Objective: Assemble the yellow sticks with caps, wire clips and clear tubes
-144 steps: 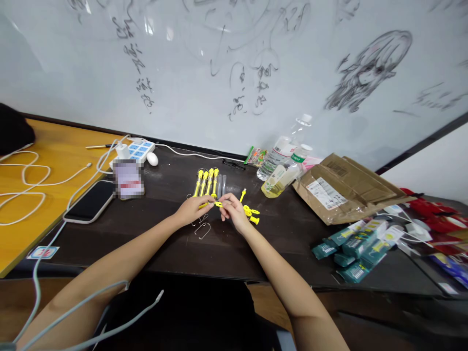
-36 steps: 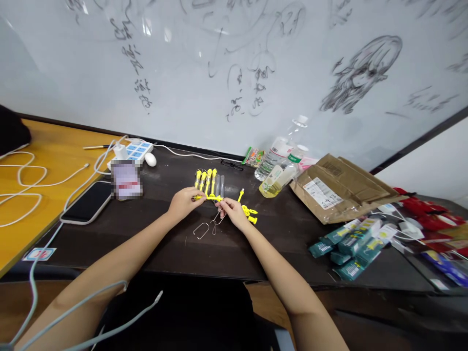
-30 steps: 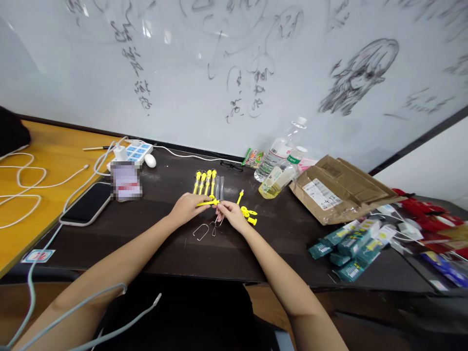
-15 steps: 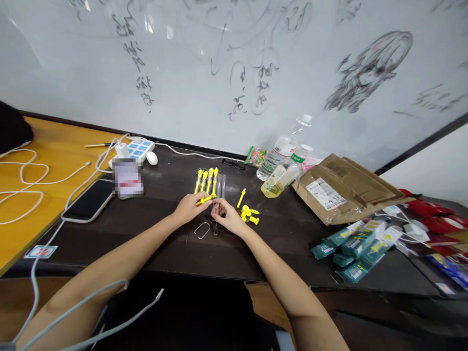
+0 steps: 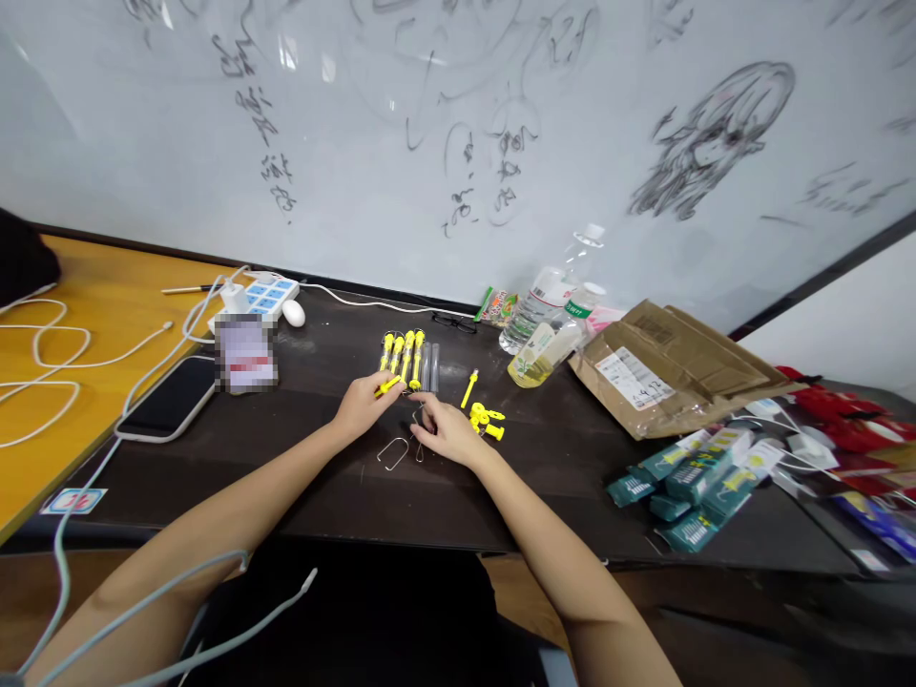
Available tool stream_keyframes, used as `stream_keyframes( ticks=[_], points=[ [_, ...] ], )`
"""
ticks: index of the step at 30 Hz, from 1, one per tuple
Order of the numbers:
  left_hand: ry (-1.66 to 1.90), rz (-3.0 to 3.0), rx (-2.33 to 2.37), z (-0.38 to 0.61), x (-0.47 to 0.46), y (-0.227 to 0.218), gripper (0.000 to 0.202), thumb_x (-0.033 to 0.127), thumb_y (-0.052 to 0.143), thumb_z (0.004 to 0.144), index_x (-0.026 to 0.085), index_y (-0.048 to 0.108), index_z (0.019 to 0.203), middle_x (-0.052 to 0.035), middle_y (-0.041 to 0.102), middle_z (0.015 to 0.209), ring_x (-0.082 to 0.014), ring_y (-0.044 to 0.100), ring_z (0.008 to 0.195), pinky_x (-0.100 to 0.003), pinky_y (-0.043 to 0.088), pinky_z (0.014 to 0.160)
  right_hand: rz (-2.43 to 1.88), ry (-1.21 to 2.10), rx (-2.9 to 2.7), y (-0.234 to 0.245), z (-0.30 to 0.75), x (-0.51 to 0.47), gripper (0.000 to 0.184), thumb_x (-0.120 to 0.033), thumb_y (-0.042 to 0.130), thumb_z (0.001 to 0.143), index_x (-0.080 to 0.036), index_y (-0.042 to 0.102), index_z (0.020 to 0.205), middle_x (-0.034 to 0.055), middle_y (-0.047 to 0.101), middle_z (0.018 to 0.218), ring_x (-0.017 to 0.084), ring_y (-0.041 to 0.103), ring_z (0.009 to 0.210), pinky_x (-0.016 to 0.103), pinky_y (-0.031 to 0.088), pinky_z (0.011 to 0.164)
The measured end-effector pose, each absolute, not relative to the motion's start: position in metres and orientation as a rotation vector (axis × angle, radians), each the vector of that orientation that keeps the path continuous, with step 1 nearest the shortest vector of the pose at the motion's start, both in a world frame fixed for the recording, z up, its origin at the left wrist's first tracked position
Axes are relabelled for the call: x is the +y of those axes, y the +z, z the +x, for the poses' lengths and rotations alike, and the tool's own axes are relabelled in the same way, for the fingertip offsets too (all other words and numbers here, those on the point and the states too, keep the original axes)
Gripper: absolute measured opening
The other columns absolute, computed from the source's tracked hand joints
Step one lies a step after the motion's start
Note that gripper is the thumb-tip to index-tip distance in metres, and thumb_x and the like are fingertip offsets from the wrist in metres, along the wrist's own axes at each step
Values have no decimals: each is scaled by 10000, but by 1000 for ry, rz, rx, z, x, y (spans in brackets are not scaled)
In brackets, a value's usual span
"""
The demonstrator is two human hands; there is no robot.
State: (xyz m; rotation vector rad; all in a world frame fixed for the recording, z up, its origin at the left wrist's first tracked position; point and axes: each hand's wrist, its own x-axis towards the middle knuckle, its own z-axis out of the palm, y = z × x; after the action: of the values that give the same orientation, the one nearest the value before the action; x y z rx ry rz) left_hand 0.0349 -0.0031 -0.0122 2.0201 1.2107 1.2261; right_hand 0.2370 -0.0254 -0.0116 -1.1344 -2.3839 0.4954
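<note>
Thumb and fingers of the left hand [image 5: 364,405] pinch a short yellow rod [image 5: 387,386], held tilted over the dark table [image 5: 322,496], just in front of four yellow assemblies [image 5: 405,359] in a row with clear tubes [image 5: 435,367] beside them. The right hand [image 5: 447,431] is curled next to a thin bent wire [image 5: 420,455] — whether its fingertips grip anything, I cannot tell. This looks like a step of two-handed fitting or sorting of small parts; the next move, as I judge it, calls for a steady left pinch and a precise right fingertip grip. A wire loop [image 5: 399,460] lies nearer the person, loose yellow pieces [image 5: 487,417] to the right. Farther right are two bottles [image 5: 545,351], a brown package [image 5: 644,367] and green boxes [image 5: 705,487] — a black phone [image 5: 172,399] lies at left, and a scribbled whiteboard [image 5: 343,191] rises behind
</note>
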Motion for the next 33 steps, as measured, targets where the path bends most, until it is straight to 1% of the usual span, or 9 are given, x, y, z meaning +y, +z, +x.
stream_keyframes(
  ticks=[3,6,11,13,15,19,24,28,33],
  points=[
    [1214,2040,1196,35,-4,-12,308,428,481,884,171,581,748,16,550,681,-125,484,644,-222,330,621,-1197,319,-2518,-9,235,-28,477,-378,563,842,-214,455,1277,-13,556,694,164,555,678,272,390,669],
    [1202,2058,1173,36,-5,-10,282,407,478,886,173,586,771,11,566,705,-128,502,659,-223,344,636,-1248,311,-2535,-9,233,-30,494,-440,560,846,-231,459,1283,-15,561,675,160,557,640,258,373,636],
    [1096,2118,1106,37,-8,-6,230,349,439,886,176,571,812,6,572,711,-135,518,659,-228,362,643,-1139,639,-2396,-13,231,-30,358,-324,527,864,-253,470,1210,-57,560,668,110,515,558,220,363,589],
    [1037,2171,1110,36,-8,-5,207,315,418,881,178,571,850,9,568,694,-136,510,635,-234,356,633,-1138,645,-2281,-15,232,-28,270,-276,496,866,-236,484,1133,-54,557,689,109,506,569,222,369,593],
    [954,2235,1128,36,-9,-5,191,279,405,871,182,567,899,20,547,659,-136,493,597,-240,341,615,-1162,588,-2158,-18,234,-26,220,-279,475,875,-221,479,1088,-48,534,698,113,494,581,228,374,595],
    [760,2338,1122,37,-12,-6,193,246,432,838,190,539,990,34,530,650,-140,489,580,-241,328,594,-1108,501,-2099,-20,238,-22,312,-333,522,867,-214,468,1151,-32,511,740,111,465,592,229,380,592],
    [710,2418,1104,39,-13,-7,111,239,443,832,195,523,896,18,559,699,-140,513,612,-237,326,584,-1024,521,-2101,-26,237,-20,205,-285,522,863,-214,546,1054,-23,510,727,104,449,579,229,386,583],
    [698,2450,1110,38,-13,-7,107,255,456,839,202,526,899,17,577,718,-138,522,623,-233,327,587,-998,565,-2049,-30,236,-17,152,-265,540,844,-197,579,974,-24,491,701,101,434,572,227,384,574],
    [711,2462,1044,39,-14,-6,129,312,477,859,192,525,862,14,585,737,-129,523,627,-226,341,599,-965,694,-2025,-30,236,-16,187,-198,522,813,-189,575,992,-27,498,703,96,444,573,219,381,565]
  ],
)
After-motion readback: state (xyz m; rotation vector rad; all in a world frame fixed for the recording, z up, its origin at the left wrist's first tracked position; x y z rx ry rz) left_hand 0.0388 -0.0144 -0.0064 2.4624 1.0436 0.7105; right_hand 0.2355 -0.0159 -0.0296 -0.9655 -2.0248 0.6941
